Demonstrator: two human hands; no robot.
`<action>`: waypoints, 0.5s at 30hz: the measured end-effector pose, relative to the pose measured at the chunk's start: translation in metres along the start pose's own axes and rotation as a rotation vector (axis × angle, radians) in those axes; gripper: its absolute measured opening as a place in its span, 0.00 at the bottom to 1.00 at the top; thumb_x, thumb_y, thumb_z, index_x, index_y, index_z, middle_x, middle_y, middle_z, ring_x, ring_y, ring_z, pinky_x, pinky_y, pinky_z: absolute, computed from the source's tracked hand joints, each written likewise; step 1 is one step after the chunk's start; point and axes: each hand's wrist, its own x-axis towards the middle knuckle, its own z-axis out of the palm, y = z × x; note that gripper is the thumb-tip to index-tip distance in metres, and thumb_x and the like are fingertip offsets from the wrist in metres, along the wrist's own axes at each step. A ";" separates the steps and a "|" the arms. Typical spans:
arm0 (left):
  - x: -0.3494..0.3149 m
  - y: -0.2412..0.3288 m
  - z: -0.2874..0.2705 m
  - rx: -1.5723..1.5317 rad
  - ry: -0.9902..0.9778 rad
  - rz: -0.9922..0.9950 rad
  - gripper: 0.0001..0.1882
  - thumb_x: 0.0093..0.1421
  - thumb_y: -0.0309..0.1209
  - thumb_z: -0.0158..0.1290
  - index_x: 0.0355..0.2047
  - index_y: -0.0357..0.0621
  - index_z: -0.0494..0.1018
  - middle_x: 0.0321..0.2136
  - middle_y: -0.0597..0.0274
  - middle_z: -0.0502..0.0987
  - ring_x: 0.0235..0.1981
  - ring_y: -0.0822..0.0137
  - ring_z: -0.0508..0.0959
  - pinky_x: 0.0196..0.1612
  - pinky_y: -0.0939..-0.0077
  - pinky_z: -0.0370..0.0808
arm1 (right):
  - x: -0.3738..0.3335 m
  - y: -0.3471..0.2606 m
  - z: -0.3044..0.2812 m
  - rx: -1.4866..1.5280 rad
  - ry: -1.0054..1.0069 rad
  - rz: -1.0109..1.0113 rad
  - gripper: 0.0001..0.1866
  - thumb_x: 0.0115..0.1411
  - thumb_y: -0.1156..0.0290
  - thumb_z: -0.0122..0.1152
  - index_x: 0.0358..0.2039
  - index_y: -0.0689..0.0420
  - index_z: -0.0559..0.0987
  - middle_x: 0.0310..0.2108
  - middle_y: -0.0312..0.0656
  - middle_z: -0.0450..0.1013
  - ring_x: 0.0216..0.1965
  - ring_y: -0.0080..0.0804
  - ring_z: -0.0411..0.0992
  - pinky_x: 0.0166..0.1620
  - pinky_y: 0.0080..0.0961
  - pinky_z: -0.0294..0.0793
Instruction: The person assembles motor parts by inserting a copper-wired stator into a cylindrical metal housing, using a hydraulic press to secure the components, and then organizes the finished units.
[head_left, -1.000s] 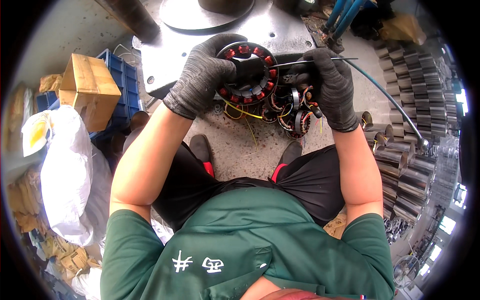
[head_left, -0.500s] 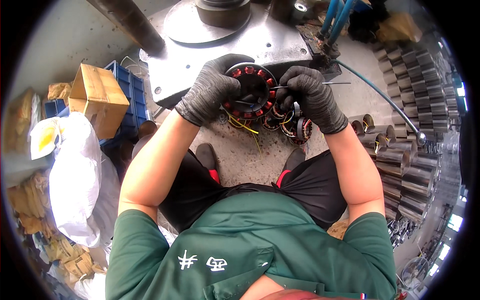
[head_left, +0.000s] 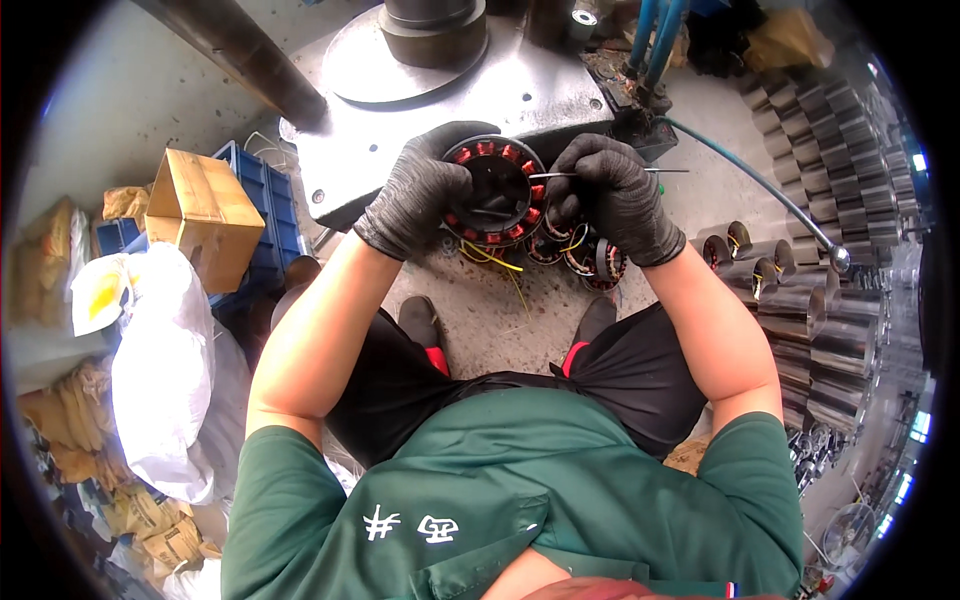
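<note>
My left hand (head_left: 415, 192), in a dark grey glove, is closed round the left side of a motor stator (head_left: 510, 154), a black ring with red copper windings. The stator is held up just in front of a metal machine plate (head_left: 540, 95), its open face toward me. My right hand (head_left: 618, 195), gloved the same way, pinches a thin metal rod (head_left: 668, 170). The rod's left tip lies at the stator's right-hand windings; its other end sticks out past my knuckles. Below my hands, several more wound stators (head_left: 608, 262) with yellow wires sit on the floor.
Rows of shiny metal cylinders (head_left: 845, 330) stand on the right. A teal hose (head_left: 735, 160) with a metal end arcs toward them. On the left are a cardboard box (head_left: 205, 215), blue crates (head_left: 278, 205) and a white sack (head_left: 165, 380). A thick post (head_left: 240, 60) rises beside the machine.
The rod tip now reaches a little further over the stator's right edge. The stator has tilted slightly, and the whole view has shifted a little. Both hands keep their grip.
</note>
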 end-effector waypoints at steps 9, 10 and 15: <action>-0.003 0.006 0.010 0.213 0.117 0.170 0.37 0.40 0.20 0.51 0.58 0.32 0.72 0.46 0.51 0.81 0.46 0.61 0.82 0.55 0.68 0.81 | -0.015 -0.001 0.011 -0.183 0.111 -0.309 0.10 0.63 0.70 0.61 0.42 0.62 0.79 0.32 0.43 0.79 0.29 0.29 0.78 0.37 0.23 0.80; -0.003 0.005 0.011 0.211 0.124 0.172 0.37 0.40 0.20 0.51 0.58 0.32 0.72 0.46 0.51 0.81 0.46 0.61 0.82 0.55 0.68 0.81 | -0.017 -0.001 0.012 -0.241 0.162 -0.350 0.10 0.62 0.71 0.65 0.42 0.61 0.79 0.32 0.41 0.79 0.29 0.27 0.78 0.37 0.21 0.79; 0.001 0.004 0.011 0.087 0.310 0.299 0.32 0.46 0.15 0.54 0.56 0.34 0.72 0.44 0.53 0.80 0.42 0.64 0.82 0.49 0.72 0.83 | -0.021 0.006 0.021 -0.394 0.203 -0.379 0.10 0.65 0.71 0.66 0.44 0.61 0.81 0.35 0.41 0.81 0.34 0.26 0.80 0.42 0.23 0.81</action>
